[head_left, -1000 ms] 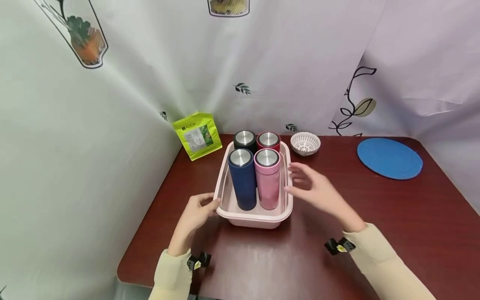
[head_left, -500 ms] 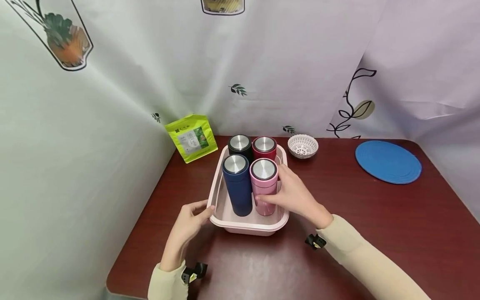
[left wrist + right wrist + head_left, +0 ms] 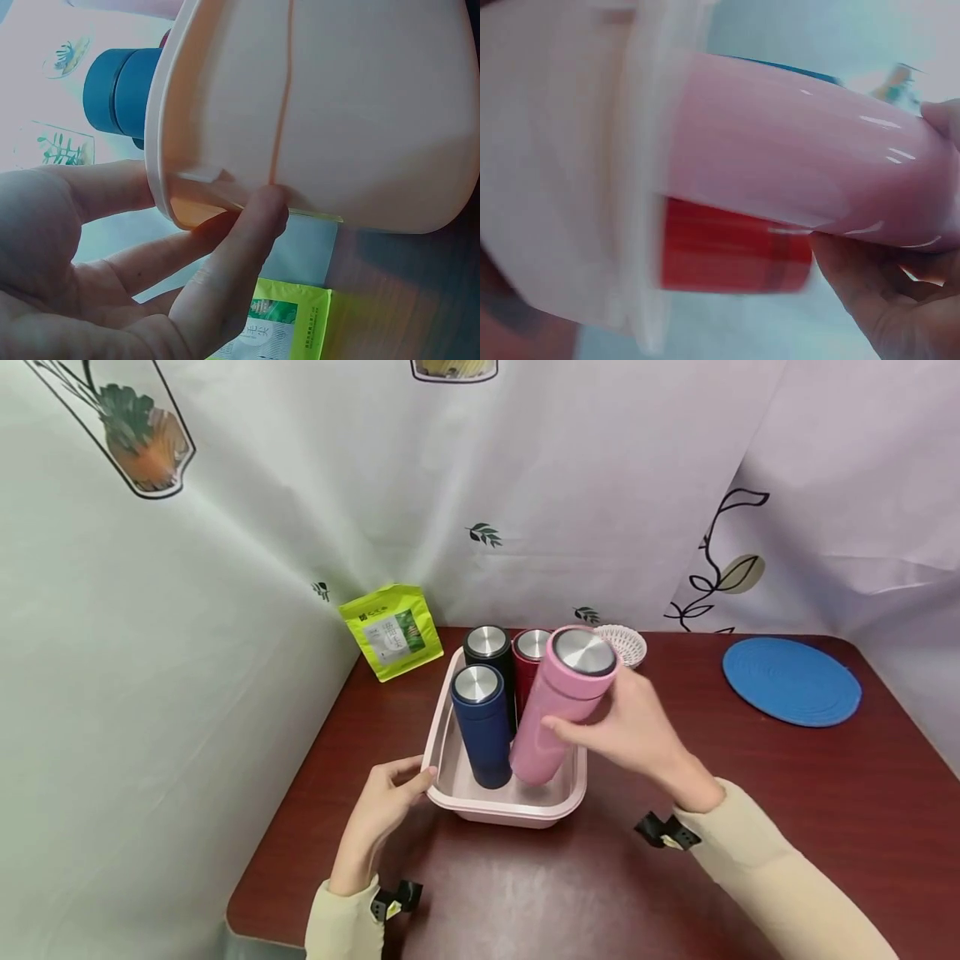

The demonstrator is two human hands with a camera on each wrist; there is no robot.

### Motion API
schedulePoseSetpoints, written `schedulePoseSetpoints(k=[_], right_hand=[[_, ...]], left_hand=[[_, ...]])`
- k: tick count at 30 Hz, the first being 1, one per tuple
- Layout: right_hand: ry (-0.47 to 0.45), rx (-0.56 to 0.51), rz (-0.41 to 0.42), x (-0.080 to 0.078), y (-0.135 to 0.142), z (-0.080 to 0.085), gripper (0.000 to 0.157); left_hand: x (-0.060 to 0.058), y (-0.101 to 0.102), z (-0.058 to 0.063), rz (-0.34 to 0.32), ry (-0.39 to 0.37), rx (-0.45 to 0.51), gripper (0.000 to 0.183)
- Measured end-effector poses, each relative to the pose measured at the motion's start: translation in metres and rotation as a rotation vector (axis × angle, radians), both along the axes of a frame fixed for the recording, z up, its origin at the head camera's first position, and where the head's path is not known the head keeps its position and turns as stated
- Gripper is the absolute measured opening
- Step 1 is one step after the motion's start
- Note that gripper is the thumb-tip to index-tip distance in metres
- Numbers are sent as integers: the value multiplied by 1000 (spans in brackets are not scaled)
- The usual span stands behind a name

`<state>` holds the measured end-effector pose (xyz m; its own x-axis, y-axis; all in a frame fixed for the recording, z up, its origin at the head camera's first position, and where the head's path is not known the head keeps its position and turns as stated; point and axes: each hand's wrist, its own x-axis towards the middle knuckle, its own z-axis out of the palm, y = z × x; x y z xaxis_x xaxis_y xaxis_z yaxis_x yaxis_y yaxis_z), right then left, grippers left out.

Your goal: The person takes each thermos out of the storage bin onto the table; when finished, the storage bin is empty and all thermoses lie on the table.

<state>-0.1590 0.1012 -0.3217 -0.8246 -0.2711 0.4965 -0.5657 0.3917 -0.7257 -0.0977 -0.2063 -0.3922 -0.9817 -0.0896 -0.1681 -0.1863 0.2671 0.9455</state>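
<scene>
My right hand [image 3: 637,727] grips a pink thermos [image 3: 558,710] round its body. The thermos leans to the right, its lower end still within the pale pink basin [image 3: 517,814]. In the right wrist view the pink thermos [image 3: 802,150] crosses the blurred basin rim. At the basin's near left corner my left hand [image 3: 393,793] pinches the rim, thumb on top; the left wrist view has its fingers under the rim against the outer wall. A navy thermos [image 3: 483,735], a black thermos [image 3: 487,652] and a red thermos [image 3: 528,652] stand upright in the basin.
A yellow-green packet [image 3: 393,631] leans at the back left. Partly behind the pink thermos is a small white woven basket [image 3: 628,645]. A blue round mat [image 3: 791,681] lies at the back right of the dark red table [image 3: 787,810]. Printed sheeting [image 3: 600,485] encloses the back.
My right hand came in from beside the basin, took hold of the pink thermos, and has raised and tilted it rightward. My left hand stays on the rim.
</scene>
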Motion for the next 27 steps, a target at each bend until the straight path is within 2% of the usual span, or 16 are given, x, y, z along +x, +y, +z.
schedulePoseSetpoints(k=[3, 6, 9, 12, 15, 18, 23, 27], right_hand=[[70, -111, -22, 6, 12, 22, 62], [144, -179, -59, 8, 26, 44, 57], [204, -192, -152, 5, 41, 58, 57], [215, -167, -253, 0, 54, 62, 57], [177, -138, -327, -8, 64, 57, 57], [103, -79, -382, -18, 70, 43, 55], [5, 35, -428, -37, 74, 15, 60], [-36, 82, -426, -52, 74, -8, 65]], left_hand=[[0, 0, 1, -6, 1, 13, 35], [0, 1, 1, -11, 9, 23, 36], [0, 2, 2, -8, 13, 30, 36], [2, 2, 3, -1, 13, 29, 37], [4, 2, 3, 4, 9, 23, 37], [4, 2, 3, 5, 8, 28, 37], [4, 2, 1, -1, 16, 55, 37], [4, 3, 0, 5, 21, 51, 37]])
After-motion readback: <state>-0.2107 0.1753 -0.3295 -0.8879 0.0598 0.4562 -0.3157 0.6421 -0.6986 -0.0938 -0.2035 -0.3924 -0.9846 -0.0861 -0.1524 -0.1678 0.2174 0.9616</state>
